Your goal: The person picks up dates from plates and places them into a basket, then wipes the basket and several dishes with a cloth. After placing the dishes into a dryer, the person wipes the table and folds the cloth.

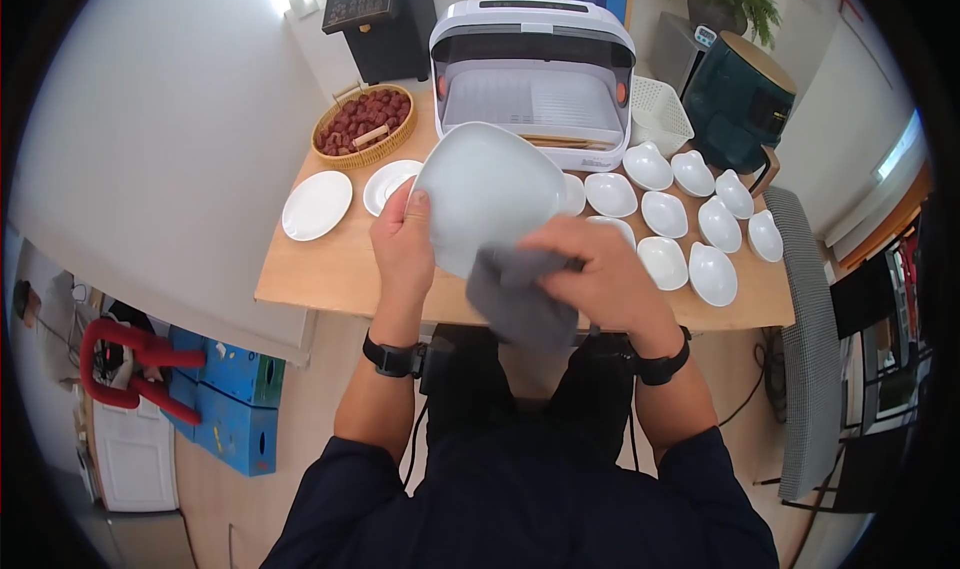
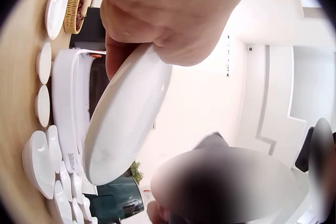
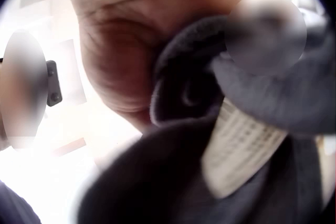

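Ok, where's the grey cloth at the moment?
In the head view, the grey cloth is in the right hand, just below the picture's middle, overlapping the lower edge of the white plate that the left hand holds.

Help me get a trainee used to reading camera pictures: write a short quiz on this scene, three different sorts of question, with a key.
1. Which hand grips the large white plate?
2. True or false: in the head view, the basket stands to the right of the white machine.
3. Fill in the missing word: the right hand holds a dark grey ____.

Key:
1. The left hand.
2. False: the basket stands to the left of the white machine.
3. Cloth.
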The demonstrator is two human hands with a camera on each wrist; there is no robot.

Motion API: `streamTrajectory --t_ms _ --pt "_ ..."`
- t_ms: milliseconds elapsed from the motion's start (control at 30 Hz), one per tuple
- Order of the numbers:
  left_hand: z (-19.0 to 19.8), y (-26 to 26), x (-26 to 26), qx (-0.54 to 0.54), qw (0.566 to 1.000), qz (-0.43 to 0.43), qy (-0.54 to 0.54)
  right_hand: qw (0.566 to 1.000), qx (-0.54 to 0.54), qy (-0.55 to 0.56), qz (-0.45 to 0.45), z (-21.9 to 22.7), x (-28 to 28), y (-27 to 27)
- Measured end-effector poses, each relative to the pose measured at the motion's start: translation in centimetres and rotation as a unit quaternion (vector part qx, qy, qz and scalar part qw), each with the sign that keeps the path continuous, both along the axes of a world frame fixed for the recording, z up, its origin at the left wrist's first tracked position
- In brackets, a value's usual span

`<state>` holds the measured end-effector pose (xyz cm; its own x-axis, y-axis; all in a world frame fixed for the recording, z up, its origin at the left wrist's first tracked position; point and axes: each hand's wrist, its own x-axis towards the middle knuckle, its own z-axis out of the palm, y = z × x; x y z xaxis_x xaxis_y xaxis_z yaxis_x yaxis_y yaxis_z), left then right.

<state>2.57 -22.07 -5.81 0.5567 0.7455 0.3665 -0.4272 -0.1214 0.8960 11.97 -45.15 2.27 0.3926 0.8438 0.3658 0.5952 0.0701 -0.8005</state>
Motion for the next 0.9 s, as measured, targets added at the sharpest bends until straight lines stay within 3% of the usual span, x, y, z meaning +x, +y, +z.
streamTrajectory --t_ms 67,100,167,200,267,333,367,400,467,567,700,767,800,833,867,900 --pt "0.5 -1.0 -0.2 -0.003 1.000 -0.002 0.008 0.961 0.113 -0.153 -0.199 -0.2 0.3 1.5" --pt "0.8 -1.7 -0.3 0.003 1.000 -0.006 0.022 0.961 0.114 -0.152 -0.200 -0.4 0.6 2.5" --pt "1.1 -2.7 0.2 0.011 0.999 -0.013 0.035 0.869 0.135 -0.324 -0.349 -0.9 1.2 4.6" --pt "1.0 -3.0 0.4 0.008 0.999 -0.012 0.032 0.868 0.136 -0.325 -0.350 -1.6 1.5 5.6" --pt "0.8 -3.4 1.0 0.006 1.000 -0.011 0.029 0.900 0.126 -0.271 -0.317 -2.7 1.5 7.3" --pt "0.6 -3.2 1.9 0.022 1.000 0.009 0.000 0.900 0.148 -0.273 -0.305 -2.8 0.1 8.3" --pt "0.6 -2.9 2.2 0.023 1.000 0.008 0.000 0.925 0.137 -0.255 -0.247 -2.9 -0.5 8.5" --pt "0.8 -2.5 2.4 -0.034 0.999 0.003 -0.014 0.945 0.126 -0.235 -0.191 -3.0 -0.9 8.5" --pt "1.0 -1.9 2.8 -0.090 0.996 -0.007 -0.029 0.946 0.118 -0.245 -0.175 -3.2 -0.7 8.1" --pt "0.9 -0.9 2.9 -0.134 0.989 0.004 -0.057 0.957 -0.050 -0.283 -0.043 -2.5 0.2 5.8" --pt "-0.4 2.1 2.2 -0.114 0.990 0.065 -0.052 0.942 -0.123 -0.311 -0.001 -1.4 2.3 0.6" --pt "-1.1 3.2 1.6 -0.132 0.989 0.059 -0.031 0.979 -0.120 -0.164 0.005 -0.5 3.0 -1.5" --pt "-1.3 3.5 1.5 -0.147 0.988 0.047 -0.008 0.979 -0.121 -0.166 0.007 -0.6 2.8 -1.4" --pt "-1.5 3.4 1.6 -0.148 0.988 0.047 -0.011 0.994 -0.041 -0.053 -0.086 -0.7 2.5 -1.3" --pt "-1.9 3.0 1.8 -0.204 0.978 -0.037 -0.030 0.981 0.039 0.064 -0.177 -0.8 2.1 -1.1" --pt "-2.2 2.4 1.9 -0.258 0.957 -0.120 -0.048 0.968 0.089 0.123 -0.202 -0.3 1.6 -0.3"
